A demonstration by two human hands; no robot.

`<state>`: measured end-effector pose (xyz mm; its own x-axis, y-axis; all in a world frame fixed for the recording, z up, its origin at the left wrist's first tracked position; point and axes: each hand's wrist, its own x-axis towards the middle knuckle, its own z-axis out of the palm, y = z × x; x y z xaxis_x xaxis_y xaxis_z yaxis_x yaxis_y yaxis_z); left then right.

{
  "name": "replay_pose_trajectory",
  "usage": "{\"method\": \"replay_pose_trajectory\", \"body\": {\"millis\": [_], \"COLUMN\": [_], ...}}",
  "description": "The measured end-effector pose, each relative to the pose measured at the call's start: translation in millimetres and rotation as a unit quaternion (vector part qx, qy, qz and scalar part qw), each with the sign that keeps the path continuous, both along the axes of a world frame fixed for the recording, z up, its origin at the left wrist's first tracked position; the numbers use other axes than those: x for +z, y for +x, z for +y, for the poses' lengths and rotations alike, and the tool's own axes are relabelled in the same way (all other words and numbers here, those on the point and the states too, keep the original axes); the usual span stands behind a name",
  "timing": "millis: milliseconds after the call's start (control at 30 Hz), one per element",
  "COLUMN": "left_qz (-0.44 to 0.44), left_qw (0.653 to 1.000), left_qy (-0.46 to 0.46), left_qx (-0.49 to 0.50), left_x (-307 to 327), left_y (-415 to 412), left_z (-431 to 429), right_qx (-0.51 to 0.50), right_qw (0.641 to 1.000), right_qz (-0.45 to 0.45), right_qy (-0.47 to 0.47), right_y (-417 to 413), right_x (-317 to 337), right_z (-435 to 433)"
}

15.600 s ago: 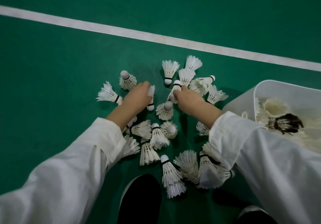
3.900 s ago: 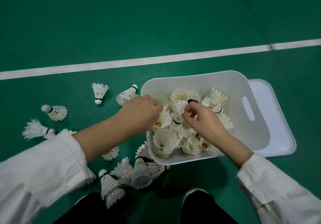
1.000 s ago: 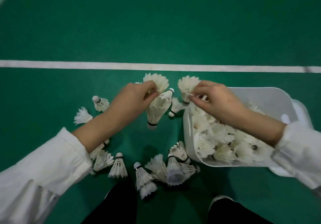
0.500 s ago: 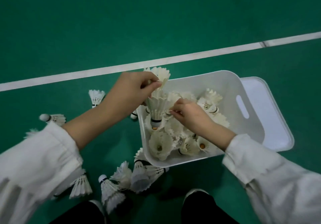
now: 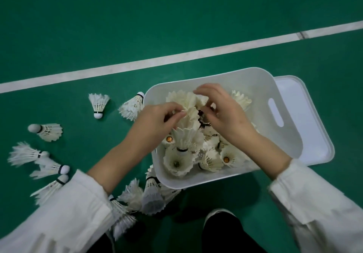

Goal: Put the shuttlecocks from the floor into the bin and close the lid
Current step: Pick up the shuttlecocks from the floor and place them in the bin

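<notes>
A white plastic bin (image 5: 279, 135) stands on the green floor, holding several white shuttlecocks (image 5: 176, 162). Its lid (image 5: 306, 119) lies flat under its right end. My left hand (image 5: 155, 121) is over the bin's left rim and pinches the feathers of a nested stack of shuttlecocks (image 5: 185, 133) that hangs cork-down into the bin. My right hand (image 5: 225, 113) hovers above the pile, fingers curled, fingertips close to the stack's top feathers; I cannot tell whether it holds anything. Several loose shuttlecocks (image 5: 99, 103) lie on the floor to the left and in front of the bin.
A white court line (image 5: 176, 58) crosses the floor behind the bin. My two dark shoes (image 5: 225, 231) are at the bottom edge, close to a cluster of shuttlecocks (image 5: 151, 197) by the bin's near left corner.
My left hand has carried its stack of shuttlecocks further over the bin. My right hand has risen from the pile toward the top of that stack.
</notes>
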<state>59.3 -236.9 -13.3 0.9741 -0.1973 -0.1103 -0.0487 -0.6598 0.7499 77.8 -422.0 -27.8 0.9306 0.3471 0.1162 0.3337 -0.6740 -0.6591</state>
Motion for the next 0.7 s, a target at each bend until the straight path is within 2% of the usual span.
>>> {"method": "replay_pose_trajectory", "body": {"millis": [100,167,300,367,433,500,600,700], "left_qz": [-0.004,-0.01,0.017,0.023,0.021,0.026,0.02,-0.021], "left_qw": [0.999,0.999,0.997,0.997,0.998,0.998,0.996,0.995], "left_qy": [-0.004,-0.002,0.002,0.004,-0.009,-0.032,-0.002,0.036], "left_qx": [-0.031,-0.04,-0.071,-0.074,-0.057,-0.051,-0.089,-0.087], "left_x": [2.8,4.1,11.8,17.7,22.8,26.3,22.3,14.6], "left_y": [-3.1,-4.4,-3.5,-2.1,2.0,7.8,12.7,8.4], "left_z": [-4.7,-5.4,-1.5,0.1,1.8,3.9,4.3,-3.2], "right_qx": [0.08,0.099,0.051,0.003,-0.032,-0.037,0.034,0.102], "right_qw": [0.993,0.986,0.994,0.994,0.989,0.972,0.928,0.901], "right_qz": [0.029,0.056,0.032,0.049,0.104,0.196,0.324,0.358], "right_qy": [-0.083,-0.119,-0.096,-0.096,-0.104,-0.125,-0.181,-0.223], "right_y": [3.4,4.9,4.2,3.7,1.2,-3.9,-17.5,-30.7], "right_x": [7.1,3.8,9.8,19.1,26.3,30.9,25.3,7.9], "right_z": [3.5,3.9,-12.4,-28.8,-48.1,-64.4,-68.1,-53.1]}}
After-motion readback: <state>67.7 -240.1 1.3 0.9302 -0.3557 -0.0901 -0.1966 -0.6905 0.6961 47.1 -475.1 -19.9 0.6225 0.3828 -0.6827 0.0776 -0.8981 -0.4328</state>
